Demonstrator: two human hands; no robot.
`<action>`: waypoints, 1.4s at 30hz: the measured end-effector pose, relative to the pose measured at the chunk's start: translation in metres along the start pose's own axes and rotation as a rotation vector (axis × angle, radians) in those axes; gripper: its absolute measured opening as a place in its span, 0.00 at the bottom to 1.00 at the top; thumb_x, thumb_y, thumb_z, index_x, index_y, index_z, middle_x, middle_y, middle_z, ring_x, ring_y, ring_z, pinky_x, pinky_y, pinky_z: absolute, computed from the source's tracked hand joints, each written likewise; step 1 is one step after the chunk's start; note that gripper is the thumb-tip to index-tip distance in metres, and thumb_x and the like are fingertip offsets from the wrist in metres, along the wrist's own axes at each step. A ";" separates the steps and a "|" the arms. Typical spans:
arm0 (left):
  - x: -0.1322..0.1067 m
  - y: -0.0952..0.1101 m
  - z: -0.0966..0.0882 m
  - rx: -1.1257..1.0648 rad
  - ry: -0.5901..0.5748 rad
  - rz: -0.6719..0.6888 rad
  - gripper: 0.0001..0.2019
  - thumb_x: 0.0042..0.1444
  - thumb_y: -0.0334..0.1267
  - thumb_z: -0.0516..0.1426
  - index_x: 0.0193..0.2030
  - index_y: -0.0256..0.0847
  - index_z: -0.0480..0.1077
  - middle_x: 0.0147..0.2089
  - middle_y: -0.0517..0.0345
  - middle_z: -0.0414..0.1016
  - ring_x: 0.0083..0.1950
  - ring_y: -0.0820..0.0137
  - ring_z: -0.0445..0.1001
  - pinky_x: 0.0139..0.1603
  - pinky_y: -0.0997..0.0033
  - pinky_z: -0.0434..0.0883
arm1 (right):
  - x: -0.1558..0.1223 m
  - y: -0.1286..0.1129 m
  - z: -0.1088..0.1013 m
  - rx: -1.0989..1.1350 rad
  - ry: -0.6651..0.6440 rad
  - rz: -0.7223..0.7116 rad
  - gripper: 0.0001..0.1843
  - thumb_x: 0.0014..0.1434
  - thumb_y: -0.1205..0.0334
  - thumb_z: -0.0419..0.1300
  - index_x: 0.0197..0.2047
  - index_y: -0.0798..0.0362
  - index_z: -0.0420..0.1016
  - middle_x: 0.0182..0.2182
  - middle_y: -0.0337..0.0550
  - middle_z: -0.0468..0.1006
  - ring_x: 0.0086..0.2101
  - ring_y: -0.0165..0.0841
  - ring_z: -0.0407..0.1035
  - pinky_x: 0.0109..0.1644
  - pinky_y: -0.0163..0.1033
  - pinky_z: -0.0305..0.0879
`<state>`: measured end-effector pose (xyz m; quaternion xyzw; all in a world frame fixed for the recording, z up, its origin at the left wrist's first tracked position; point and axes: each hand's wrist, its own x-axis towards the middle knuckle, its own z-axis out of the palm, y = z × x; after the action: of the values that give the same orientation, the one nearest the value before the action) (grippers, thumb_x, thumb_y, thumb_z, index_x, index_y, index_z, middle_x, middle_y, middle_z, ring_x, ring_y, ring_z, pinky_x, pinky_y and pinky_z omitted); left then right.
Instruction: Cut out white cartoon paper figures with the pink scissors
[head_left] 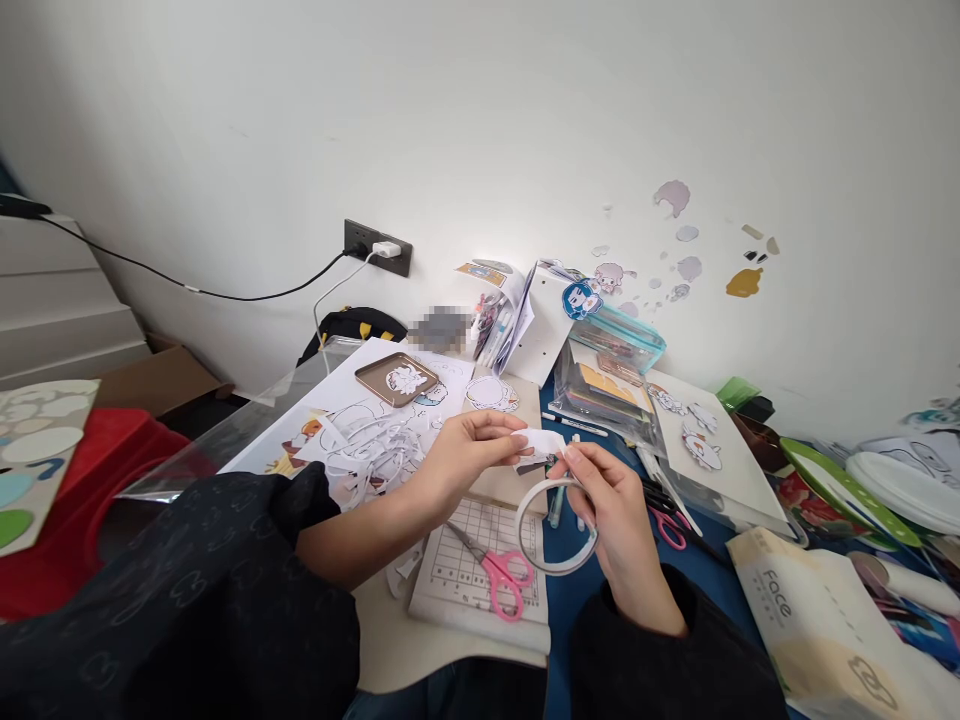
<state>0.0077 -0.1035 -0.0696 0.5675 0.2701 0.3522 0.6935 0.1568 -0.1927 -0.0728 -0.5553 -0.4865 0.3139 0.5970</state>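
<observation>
My left hand (469, 452) pinches a small white paper cut-out (541, 441) between thumb and fingers, above a gridded pad (480, 575). My right hand (611, 500) is closed on a thin roll of white tape (555, 527), its fingertips meeting the paper's right edge. Both hands hover over the low table at centre. Pink-handled scissors (501, 572) lie on the pad just below the hands.
Paper scraps and printed sheets (360, 440) lie left of the hands, with a brown tray (396, 379) behind. Plastic boxes (611, 385), sticker sheets and pens sit to the right; a tissue box (817, 620) is at the lower right. A red cloth (82, 480) lies far left.
</observation>
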 end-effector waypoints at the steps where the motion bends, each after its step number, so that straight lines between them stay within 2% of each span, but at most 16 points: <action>1: 0.000 0.000 0.000 -0.008 -0.001 -0.001 0.06 0.59 0.33 0.57 0.42 0.34 0.70 0.39 0.56 0.75 0.39 0.68 0.75 0.41 0.62 0.73 | 0.000 0.000 0.000 0.003 -0.003 0.000 0.11 0.64 0.59 0.55 0.35 0.58 0.70 0.24 0.32 0.71 0.12 0.17 0.52 0.11 0.25 0.49; 6: -0.002 0.003 0.003 -0.024 -0.057 0.004 0.07 0.59 0.32 0.57 0.43 0.34 0.71 0.41 0.55 0.75 0.41 0.67 0.75 0.44 0.59 0.73 | -0.003 -0.003 0.002 -0.026 -0.033 -0.017 0.10 0.64 0.60 0.56 0.35 0.58 0.71 0.24 0.31 0.71 0.12 0.18 0.52 0.12 0.25 0.50; 10: -0.005 0.008 0.004 -0.006 -0.096 0.011 0.06 0.60 0.33 0.56 0.41 0.33 0.72 0.40 0.55 0.76 0.42 0.67 0.75 0.46 0.58 0.72 | -0.005 -0.007 0.006 -0.094 -0.064 -0.026 0.10 0.64 0.60 0.56 0.36 0.58 0.72 0.24 0.32 0.72 0.12 0.18 0.54 0.13 0.26 0.53; 16: -0.007 0.009 0.005 0.070 -0.116 0.042 0.05 0.59 0.33 0.56 0.39 0.33 0.72 0.40 0.55 0.76 0.43 0.66 0.75 0.46 0.58 0.72 | -0.004 -0.006 0.008 -0.185 -0.070 -0.059 0.10 0.63 0.59 0.57 0.34 0.57 0.73 0.25 0.34 0.74 0.19 0.24 0.65 0.21 0.30 0.63; 20: -0.006 0.008 0.005 0.153 -0.113 0.075 0.05 0.59 0.33 0.57 0.37 0.33 0.73 0.38 0.56 0.76 0.40 0.67 0.75 0.44 0.60 0.72 | -0.003 -0.006 0.007 -0.214 -0.068 -0.066 0.11 0.63 0.59 0.57 0.34 0.57 0.73 0.25 0.34 0.74 0.22 0.26 0.68 0.24 0.33 0.66; 26: -0.010 0.010 0.005 0.259 -0.084 0.152 0.05 0.58 0.32 0.57 0.37 0.34 0.74 0.35 0.58 0.77 0.36 0.69 0.75 0.42 0.62 0.72 | -0.004 -0.005 0.005 -0.255 -0.062 -0.071 0.12 0.64 0.58 0.56 0.35 0.57 0.73 0.26 0.35 0.74 0.20 0.25 0.67 0.23 0.32 0.65; 30: -0.012 0.010 0.006 0.299 -0.058 0.213 0.05 0.57 0.31 0.57 0.35 0.33 0.74 0.33 0.57 0.77 0.36 0.69 0.75 0.42 0.64 0.71 | -0.006 -0.006 0.004 -0.300 -0.040 -0.086 0.11 0.64 0.58 0.56 0.35 0.57 0.73 0.25 0.34 0.74 0.18 0.24 0.64 0.22 0.31 0.63; 36: -0.011 0.008 0.007 0.320 -0.057 0.238 0.05 0.54 0.31 0.58 0.35 0.33 0.75 0.36 0.52 0.78 0.37 0.67 0.76 0.39 0.66 0.72 | -0.006 -0.008 0.005 -0.343 -0.036 -0.112 0.10 0.63 0.59 0.57 0.34 0.56 0.74 0.26 0.35 0.75 0.26 0.29 0.71 0.31 0.37 0.69; 42: -0.011 0.010 0.008 0.314 -0.062 0.244 0.07 0.53 0.32 0.58 0.35 0.34 0.77 0.37 0.49 0.80 0.39 0.64 0.76 0.39 0.69 0.73 | -0.004 -0.007 0.004 -0.329 -0.067 -0.092 0.10 0.63 0.59 0.57 0.35 0.57 0.74 0.25 0.34 0.75 0.21 0.26 0.68 0.24 0.33 0.66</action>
<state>0.0049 -0.1161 -0.0590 0.7078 0.2294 0.3695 0.5567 0.1511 -0.1964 -0.0675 -0.6116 -0.5760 0.2208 0.4954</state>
